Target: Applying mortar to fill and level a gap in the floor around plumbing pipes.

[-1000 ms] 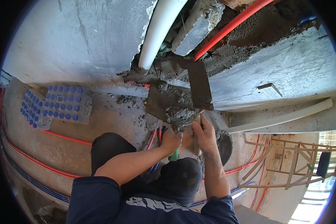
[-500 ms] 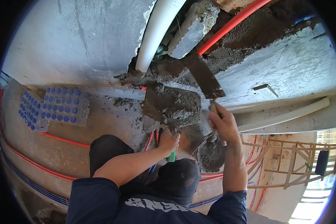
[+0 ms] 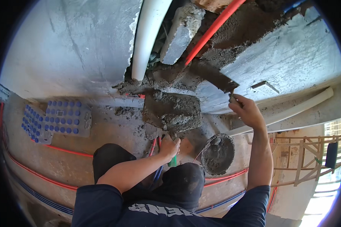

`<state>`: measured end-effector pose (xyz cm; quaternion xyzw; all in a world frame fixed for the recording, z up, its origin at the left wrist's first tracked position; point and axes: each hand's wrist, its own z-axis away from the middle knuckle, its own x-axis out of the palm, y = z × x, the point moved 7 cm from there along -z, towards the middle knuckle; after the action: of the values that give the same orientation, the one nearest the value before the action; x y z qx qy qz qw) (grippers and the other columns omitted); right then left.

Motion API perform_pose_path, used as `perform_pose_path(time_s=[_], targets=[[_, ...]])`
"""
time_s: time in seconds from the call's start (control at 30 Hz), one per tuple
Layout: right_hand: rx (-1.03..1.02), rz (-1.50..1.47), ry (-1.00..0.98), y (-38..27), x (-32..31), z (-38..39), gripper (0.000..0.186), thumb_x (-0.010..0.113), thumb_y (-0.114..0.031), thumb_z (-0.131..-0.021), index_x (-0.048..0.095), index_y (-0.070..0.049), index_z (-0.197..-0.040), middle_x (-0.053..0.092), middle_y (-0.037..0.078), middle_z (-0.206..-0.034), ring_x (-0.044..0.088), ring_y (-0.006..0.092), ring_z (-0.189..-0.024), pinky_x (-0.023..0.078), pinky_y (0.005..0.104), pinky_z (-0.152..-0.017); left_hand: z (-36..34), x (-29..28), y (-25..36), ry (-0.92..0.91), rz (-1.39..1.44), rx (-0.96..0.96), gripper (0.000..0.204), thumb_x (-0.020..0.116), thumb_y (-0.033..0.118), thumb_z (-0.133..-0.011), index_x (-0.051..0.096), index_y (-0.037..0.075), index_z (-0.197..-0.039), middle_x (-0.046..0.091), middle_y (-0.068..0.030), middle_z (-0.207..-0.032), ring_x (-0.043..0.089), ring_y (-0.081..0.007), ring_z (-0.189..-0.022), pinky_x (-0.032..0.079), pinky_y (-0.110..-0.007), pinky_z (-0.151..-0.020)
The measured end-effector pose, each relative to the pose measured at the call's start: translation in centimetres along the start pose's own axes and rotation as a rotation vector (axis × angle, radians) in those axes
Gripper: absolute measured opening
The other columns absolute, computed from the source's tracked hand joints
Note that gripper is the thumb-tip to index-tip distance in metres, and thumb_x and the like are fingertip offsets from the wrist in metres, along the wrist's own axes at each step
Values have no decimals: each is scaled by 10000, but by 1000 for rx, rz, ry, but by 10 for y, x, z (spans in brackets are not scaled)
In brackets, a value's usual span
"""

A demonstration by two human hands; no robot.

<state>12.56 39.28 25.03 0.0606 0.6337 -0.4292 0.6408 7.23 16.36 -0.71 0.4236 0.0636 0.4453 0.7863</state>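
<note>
My left hand [image 3: 169, 148] is closed round the green handle of a flat plasterer's hawk [image 3: 149, 109], its plate loaded with wet grey mortar [image 3: 178, 120]. To the right, my right hand [image 3: 247, 112] grips the handle of a trowel [image 3: 219, 78]. The trowel's dark, mortar-smeared blade lies against the fresh mortar at the lower edge of a broken opening in the wall [image 3: 276, 60]. Just above the blade, a red pipe [image 3: 216, 30] runs down into that mortar. A white pipe [image 3: 149, 38] and a loose chunk of masonry [image 3: 182, 34] stand in the opening to its left.
A round bucket of mortar [image 3: 218, 155] stands on the floor right of my knees. Blue-capped bottle packs [image 3: 64, 117] lie at left. Red pipes [image 3: 45, 178] and blue pipes [image 3: 38, 196] cross the floor. A pale pipe [image 3: 291, 115] and a wooden frame [image 3: 300, 159] are at right.
My right hand has moved right and slightly up, and the trowel's blade has swung from steep to flatter along the wall. The hawk stays nearly in place. The view has shifted a little.
</note>
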Motion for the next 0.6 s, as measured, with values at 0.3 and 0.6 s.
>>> perform_pose_path(time_s=[0.3, 0.6], targets=[[143, -370, 153, 76, 35, 83, 194, 613, -159, -869, 644, -12, -992, 551, -2, -677, 466, 96, -582, 377, 229, -535, -28, -9, -52, -80, -261, 157, 149, 539, 161, -829, 521, 15, -809, 551, -105, -583, 486, -196, -418, 421, -329, -423], [647, -418, 310, 251, 124, 244, 214, 593, -228, -892, 572, -15, -887, 571, 62, -708, 486, 176, -598, 416, 310, -564, 4, 23, -32, -80, -857, 893, 324, 608, 297, -847, 545, -19, -885, 642, -162, -690, 588, -287, -537, 493, -407, -528]])
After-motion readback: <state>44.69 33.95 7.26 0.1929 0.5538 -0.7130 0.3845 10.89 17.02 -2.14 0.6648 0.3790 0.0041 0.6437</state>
